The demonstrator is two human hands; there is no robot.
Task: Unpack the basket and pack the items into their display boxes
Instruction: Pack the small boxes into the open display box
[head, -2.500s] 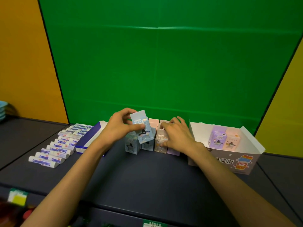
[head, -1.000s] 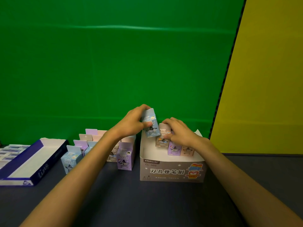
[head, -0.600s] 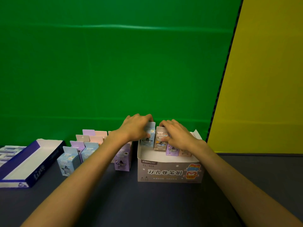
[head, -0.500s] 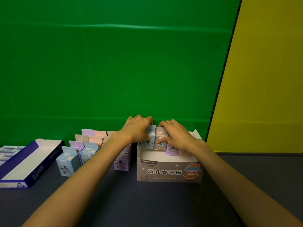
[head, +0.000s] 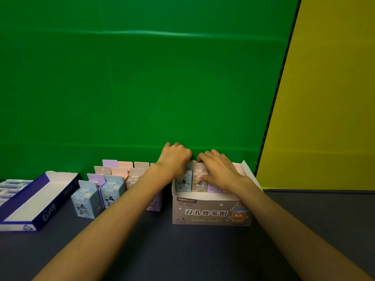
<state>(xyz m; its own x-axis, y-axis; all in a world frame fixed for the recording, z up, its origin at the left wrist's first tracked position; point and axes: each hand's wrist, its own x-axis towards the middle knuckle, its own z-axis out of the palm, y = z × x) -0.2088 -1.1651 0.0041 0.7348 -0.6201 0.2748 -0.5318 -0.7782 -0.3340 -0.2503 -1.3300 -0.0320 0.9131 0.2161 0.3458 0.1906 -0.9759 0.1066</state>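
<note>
A grey display box (head: 211, 212) with printed characters stands on the dark table, right of centre. Inside it stand small cartons in a back row. My left hand (head: 175, 159) rests on top of a blue carton (head: 183, 182) at the row's left end, fingers closed over it. My right hand (head: 218, 169) covers a brown-pink carton (head: 199, 179) beside it, with a purple carton (head: 214, 187) partly hidden under my palm. Several more blue, purple and pink cartons (head: 110, 192) stand loose on the table left of the box.
A long blue-and-white tray box (head: 43, 211) lies open at the left, with blue-labelled tubes (head: 11, 187) beyond it at the frame edge. A green backdrop rises behind; a yellow panel stands at the right. Dark tabletop (head: 182, 250) stretches in front.
Both hands carried a blue and a brown-pink carton from the loose group to the display box and lowered them into its back row; they now press down on the cartons' tops.
</note>
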